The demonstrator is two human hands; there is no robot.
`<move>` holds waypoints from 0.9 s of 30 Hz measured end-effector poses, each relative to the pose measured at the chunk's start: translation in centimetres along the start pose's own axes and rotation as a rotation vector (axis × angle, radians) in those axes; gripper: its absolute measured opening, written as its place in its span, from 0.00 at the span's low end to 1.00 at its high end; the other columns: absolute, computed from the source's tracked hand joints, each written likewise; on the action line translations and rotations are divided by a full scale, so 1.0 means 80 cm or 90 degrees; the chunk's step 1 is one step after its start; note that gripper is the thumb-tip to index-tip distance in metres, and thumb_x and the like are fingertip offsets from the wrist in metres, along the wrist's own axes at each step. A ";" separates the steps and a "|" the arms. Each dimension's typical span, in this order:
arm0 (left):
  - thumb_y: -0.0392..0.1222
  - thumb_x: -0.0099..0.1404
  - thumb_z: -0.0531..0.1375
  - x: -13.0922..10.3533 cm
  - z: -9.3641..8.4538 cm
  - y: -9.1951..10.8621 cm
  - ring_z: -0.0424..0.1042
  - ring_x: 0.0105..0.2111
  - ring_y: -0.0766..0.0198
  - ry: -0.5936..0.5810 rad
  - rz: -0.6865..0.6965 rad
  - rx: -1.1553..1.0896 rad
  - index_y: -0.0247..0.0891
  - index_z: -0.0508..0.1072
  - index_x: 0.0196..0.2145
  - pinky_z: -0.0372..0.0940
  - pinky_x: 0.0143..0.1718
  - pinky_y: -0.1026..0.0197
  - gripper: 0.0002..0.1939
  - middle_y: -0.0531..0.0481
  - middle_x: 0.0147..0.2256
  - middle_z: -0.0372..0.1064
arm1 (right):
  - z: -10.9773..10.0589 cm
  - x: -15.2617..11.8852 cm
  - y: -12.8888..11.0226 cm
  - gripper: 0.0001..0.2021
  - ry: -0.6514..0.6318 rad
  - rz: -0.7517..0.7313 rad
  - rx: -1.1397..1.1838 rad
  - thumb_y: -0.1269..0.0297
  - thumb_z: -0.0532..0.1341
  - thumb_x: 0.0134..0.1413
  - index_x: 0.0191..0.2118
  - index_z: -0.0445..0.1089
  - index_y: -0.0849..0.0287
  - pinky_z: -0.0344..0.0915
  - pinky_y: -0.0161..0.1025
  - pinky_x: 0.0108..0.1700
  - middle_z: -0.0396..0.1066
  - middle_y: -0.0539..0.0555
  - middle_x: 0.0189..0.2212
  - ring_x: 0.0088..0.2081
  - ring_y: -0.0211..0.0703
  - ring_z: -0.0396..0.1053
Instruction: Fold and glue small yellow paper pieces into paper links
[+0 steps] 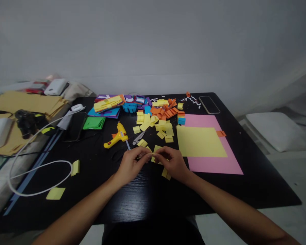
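My left hand (133,162) and my right hand (173,162) meet over the middle of the black table, fingertips pinched close together. Between them is a small piece of yellow paper (153,154), mostly hidden by the fingers. Yellow paper pieces (166,173) lie just under and around the hands, some of them creased. Scissors (140,136) rest beyond my left hand, their handles partly behind it. A yellow glue gun (118,136) lies on its side to the left of the scissors. A large yellow sheet (201,141) on a pink sheet (216,165) is right of my right hand.
Folded orange pieces (168,110) and stacks of coloured paper (108,103) lie at the back. A phone (209,104) sits back right, a green packet (94,123) left. A white cable (40,194) loops over the left side. Brown envelopes (28,102) lie beyond it.
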State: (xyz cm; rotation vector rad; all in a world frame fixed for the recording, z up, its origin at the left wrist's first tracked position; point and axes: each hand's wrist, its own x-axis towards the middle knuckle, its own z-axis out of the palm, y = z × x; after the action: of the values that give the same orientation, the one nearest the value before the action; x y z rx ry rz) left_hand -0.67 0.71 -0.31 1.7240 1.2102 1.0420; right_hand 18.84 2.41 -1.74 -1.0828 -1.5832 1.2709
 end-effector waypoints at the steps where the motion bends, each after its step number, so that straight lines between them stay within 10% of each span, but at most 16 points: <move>1: 0.44 0.72 0.61 0.000 0.000 -0.001 0.72 0.26 0.67 0.002 0.001 0.001 0.36 0.77 0.36 0.66 0.30 0.67 0.10 0.53 0.26 0.74 | 0.000 0.001 0.001 0.14 0.000 0.013 0.011 0.52 0.68 0.60 0.32 0.75 0.58 0.73 0.37 0.33 0.76 0.51 0.25 0.27 0.42 0.75; 27: 0.47 0.75 0.56 0.004 -0.001 -0.016 0.75 0.35 0.61 -0.029 0.064 0.117 0.38 0.77 0.37 0.67 0.38 0.62 0.14 0.47 0.35 0.78 | 0.000 0.010 0.005 0.19 -0.012 0.021 -0.014 0.45 0.67 0.58 0.31 0.75 0.58 0.73 0.40 0.34 0.77 0.53 0.22 0.26 0.46 0.77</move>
State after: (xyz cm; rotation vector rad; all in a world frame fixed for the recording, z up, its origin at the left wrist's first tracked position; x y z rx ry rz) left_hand -1.12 1.36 -1.37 1.9575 1.2334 0.9698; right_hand 18.64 3.23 -2.05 -1.1172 -1.6037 1.2918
